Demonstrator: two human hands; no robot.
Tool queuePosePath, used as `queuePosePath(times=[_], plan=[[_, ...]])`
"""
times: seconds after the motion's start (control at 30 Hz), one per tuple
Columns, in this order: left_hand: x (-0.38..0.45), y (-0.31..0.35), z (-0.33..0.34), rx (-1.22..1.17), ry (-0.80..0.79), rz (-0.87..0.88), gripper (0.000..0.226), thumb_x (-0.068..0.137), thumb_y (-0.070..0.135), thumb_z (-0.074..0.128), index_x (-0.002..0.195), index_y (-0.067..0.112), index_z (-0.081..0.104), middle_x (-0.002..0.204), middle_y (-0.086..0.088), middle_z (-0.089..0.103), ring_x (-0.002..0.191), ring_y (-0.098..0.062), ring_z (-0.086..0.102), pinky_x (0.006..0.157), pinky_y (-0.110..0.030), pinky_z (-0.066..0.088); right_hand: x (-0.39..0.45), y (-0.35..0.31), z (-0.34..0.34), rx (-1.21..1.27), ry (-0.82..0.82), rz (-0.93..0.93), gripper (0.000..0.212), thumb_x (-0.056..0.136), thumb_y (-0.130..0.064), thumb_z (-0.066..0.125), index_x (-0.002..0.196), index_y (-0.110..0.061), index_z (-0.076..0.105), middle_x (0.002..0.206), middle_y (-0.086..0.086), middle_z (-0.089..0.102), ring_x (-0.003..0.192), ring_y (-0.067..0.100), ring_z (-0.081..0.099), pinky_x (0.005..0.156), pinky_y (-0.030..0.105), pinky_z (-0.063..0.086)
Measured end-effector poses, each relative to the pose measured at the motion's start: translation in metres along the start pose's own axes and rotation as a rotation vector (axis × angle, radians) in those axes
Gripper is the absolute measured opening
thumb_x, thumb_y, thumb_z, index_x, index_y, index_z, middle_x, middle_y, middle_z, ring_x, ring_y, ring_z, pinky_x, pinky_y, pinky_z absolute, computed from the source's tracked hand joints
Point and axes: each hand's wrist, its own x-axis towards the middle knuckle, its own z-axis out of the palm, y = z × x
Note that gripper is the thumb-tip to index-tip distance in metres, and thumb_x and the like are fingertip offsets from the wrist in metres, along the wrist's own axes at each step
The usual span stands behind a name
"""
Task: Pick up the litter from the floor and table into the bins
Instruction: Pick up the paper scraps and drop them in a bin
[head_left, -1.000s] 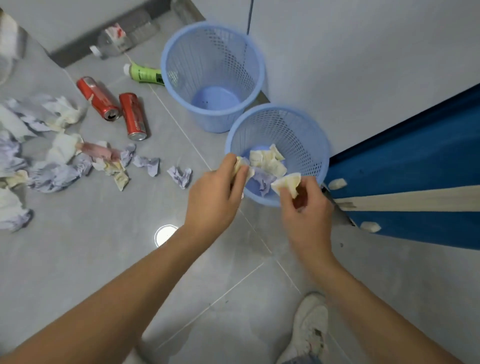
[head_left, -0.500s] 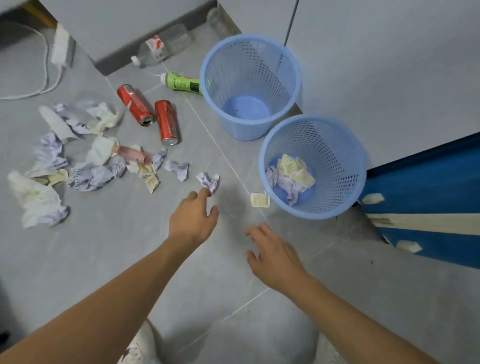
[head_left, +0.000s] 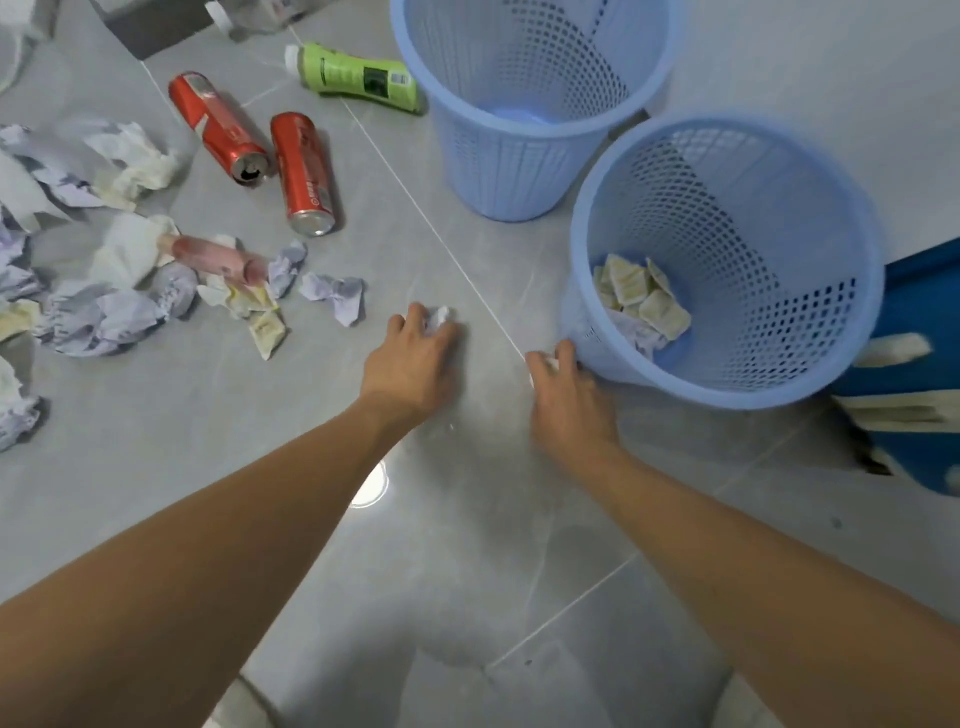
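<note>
Since half a second ago both hands have dropped to the floor, so a fresh pickup is judged underway: left hand (head_left: 415, 358) fingers curl around a crumpled paper (head_left: 438, 318) at its 12 o'clock, right hand (head_left: 563, 387) pinches a small scrap (head_left: 550, 362) beside the near bin (head_left: 727, 384), at its 9 o'clock.

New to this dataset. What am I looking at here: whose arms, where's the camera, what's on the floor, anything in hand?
No robot: a person's two bare arms, filmed by one wide-angle camera on their head, looking down. On the grey tiled floor lie crumpled papers, two red cans and a green bottle. Two blue mesh bins stand to the right: the near bin holds some paper and wrappers, the far bin looks empty. The left hand is closing on a small paper ball. The right hand pinches a pale scrap beside the near bin.
</note>
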Motion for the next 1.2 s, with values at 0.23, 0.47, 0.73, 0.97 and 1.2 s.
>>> queuePosePath(times=[0.23, 0.47, 0.73, 0.97, 1.2], plan=[[-0.051, 0.023, -0.016, -0.346, 0.042, 0.025, 0.02, 0.084, 0.019, 0.068, 0.101, 0.012, 0.06, 0.112, -0.005, 0.042, 0.094, -0.027, 0.051, 0.075, -0.045, 0.052, -0.076, 0.025, -0.038, 0.146, -0.139, -0.167, 0.023, 0.091, -0.002, 0.053, 0.111, -0.013, 0.049, 0.113, 0.012, 0.044, 0.076, 0.039, 0.059, 0.064, 0.046, 0.05], [-0.091, 0.142, -0.153, -0.809, 0.378, 0.232, 0.054, 0.081, 0.025, 0.074, 0.128, 0.031, 0.049, 0.119, 0.011, 0.045, 0.105, -0.006, 0.055, 0.079, -0.011, 0.046, -0.14, 0.062, -0.188, 0.693, 0.332, 0.0, 0.019, 0.095, -0.012, 0.062, 0.094, -0.028, 0.052, 0.096, -0.012, 0.047, 0.072, 0.011, 0.058, 0.06, 0.018, 0.045], [-0.028, 0.22, -0.227, -0.541, -0.019, 0.077, 0.103, 0.073, 0.043, 0.083, 0.156, 0.034, 0.023, 0.148, 0.001, 0.039, 0.128, -0.023, 0.052, 0.094, -0.044, 0.052, -0.062, 0.113, -0.277, 0.745, 0.313, 0.297, 0.027, 0.093, -0.021, 0.069, 0.118, -0.02, 0.059, 0.119, 0.0, 0.049, 0.081, 0.025, 0.069, 0.079, 0.046, 0.059], [-0.134, 0.148, -0.238, -0.379, 0.103, 0.008, 0.055, 0.085, 0.044, 0.066, 0.134, 0.035, 0.041, 0.123, 0.008, 0.046, 0.111, -0.016, 0.055, 0.069, -0.032, 0.051, -0.11, 0.068, -0.293, 0.681, 0.216, 0.159, 0.029, 0.086, -0.012, 0.069, 0.108, -0.029, 0.06, 0.116, -0.007, 0.057, 0.073, -0.001, 0.062, 0.063, 0.022, 0.049], [-0.269, 0.027, -0.319, -0.449, 0.09, -0.34, 0.041, 0.088, 0.037, 0.066, 0.126, 0.031, 0.051, 0.116, 0.01, 0.056, 0.106, -0.011, 0.058, 0.072, -0.029, 0.047, -0.199, -0.039, -0.335, 0.672, -0.123, 0.075, 0.027, 0.083, -0.008, 0.07, 0.087, -0.034, 0.062, 0.083, -0.013, 0.067, 0.073, 0.004, 0.064, 0.068, 0.038, 0.055]])
